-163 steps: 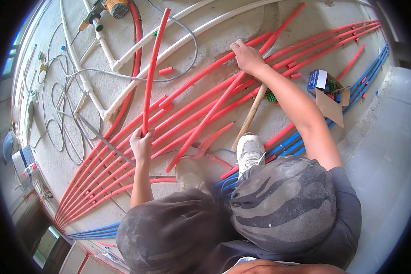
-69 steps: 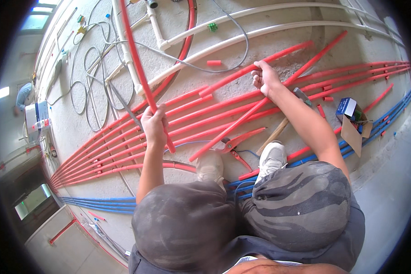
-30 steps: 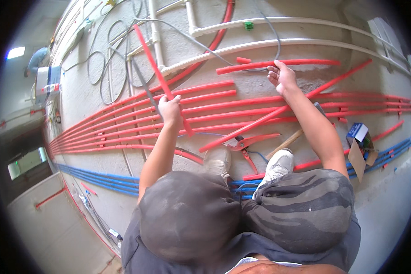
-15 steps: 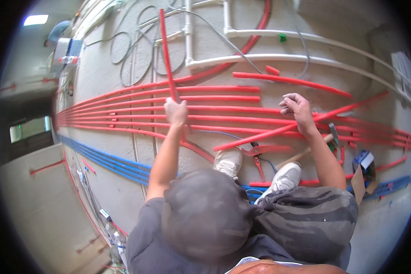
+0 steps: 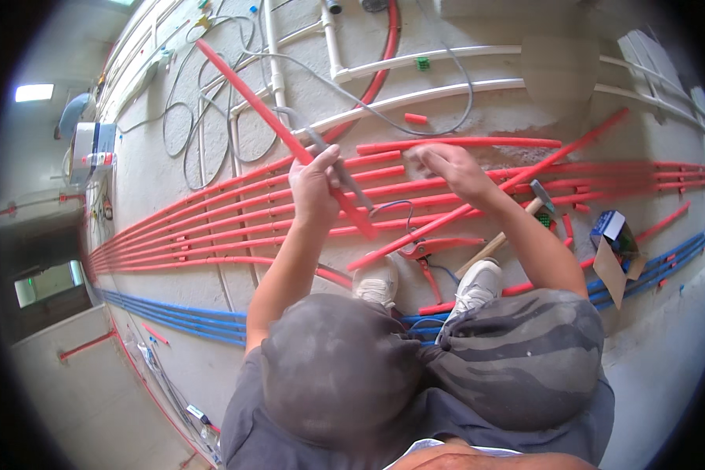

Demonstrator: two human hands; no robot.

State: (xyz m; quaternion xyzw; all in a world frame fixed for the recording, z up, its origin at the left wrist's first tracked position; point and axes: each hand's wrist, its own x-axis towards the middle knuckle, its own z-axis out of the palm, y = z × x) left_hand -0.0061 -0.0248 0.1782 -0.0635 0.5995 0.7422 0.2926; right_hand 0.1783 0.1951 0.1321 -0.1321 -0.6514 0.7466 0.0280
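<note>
Two bare hands over the pipework, and it's the left hand (image 5: 313, 188) with the goods: fingers wrapped firmly around a red pipe (image 5: 278, 127), which slants from eleven o'clock down past the fist to between four and five. A slim grey rod (image 5: 352, 186) crosses that pipe right at the hand, lower end out toward four; whether the fingers clasp it too, one can't tell.

Over at three o'clock from there, the right hand (image 5: 454, 168) is a blur, fingers curled, and whether anything sits in them can't be made out. Just on its twelve o'clock side lies a loose red pipe (image 5: 501, 142); contact between them is unclear. Below the wrist, a diagonal red pipe (image 5: 431, 225) runs from eight to two across the long red pipes (image 5: 380, 159), which converge between eight and nine.

Look around the right hand now! At seven, a red-handled cutter (image 5: 419, 250); between three and four, a hammer (image 5: 542, 196), its wooden handle passing under the forearm. Farther out near four, an open blue-and-white box (image 5: 611, 225). Up at eleven, a short red offcut (image 5: 415, 118), just inside a loop of grey cable (image 5: 468, 86).
</note>
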